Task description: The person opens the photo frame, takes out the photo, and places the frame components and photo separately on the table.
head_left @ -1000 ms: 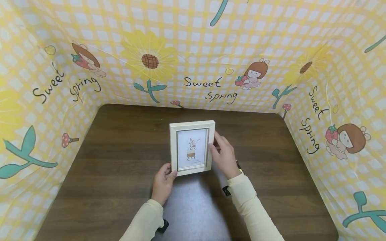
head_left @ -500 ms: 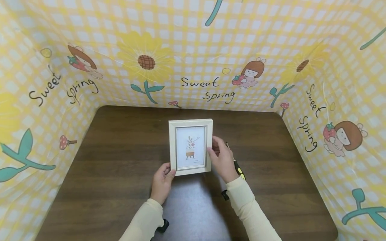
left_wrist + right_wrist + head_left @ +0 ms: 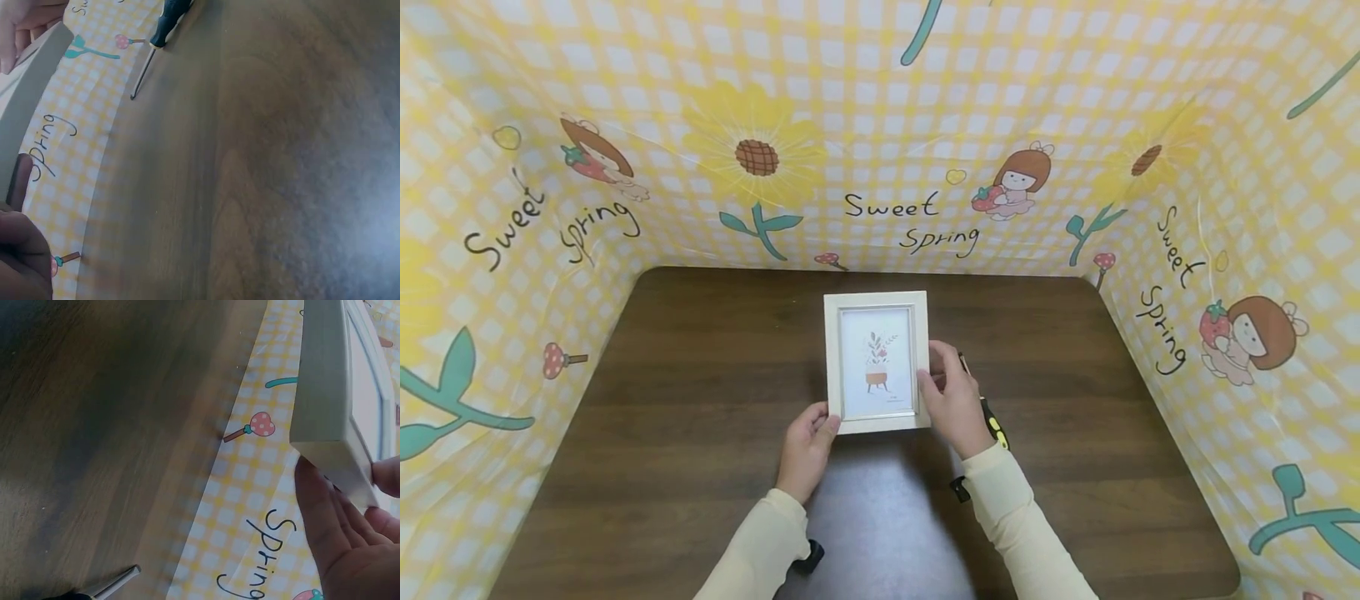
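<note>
A cream picture frame (image 3: 833, 358) with a potted-plant print (image 3: 876, 367) is held up over the table, its face toward the head camera. Its lower left corner is gripped by my left hand (image 3: 806, 454), thumb on the front. My right hand (image 3: 955, 408) holds the right edge, thumb in front and fingers behind. In the left wrist view I see the side of the frame (image 3: 31, 87) and part of the left hand (image 3: 25, 253). The right wrist view shows the right hand (image 3: 359, 556) around the frame's edge (image 3: 322, 375). The frame's back is hidden.
A black-and-yellow screwdriver (image 3: 995, 423) lies on the brown table (image 3: 715, 358), partly hidden behind my right hand. Its metal shaft (image 3: 143, 74) shows in the left wrist view. Yellow checked cloth (image 3: 895, 108) with printed figures encloses the back and both sides.
The picture frame has straightened, turned more squarely to the head camera and risen slightly. Both hands keep their hold. My right hand has slid a little lower, and more of the screwdriver shows.
</note>
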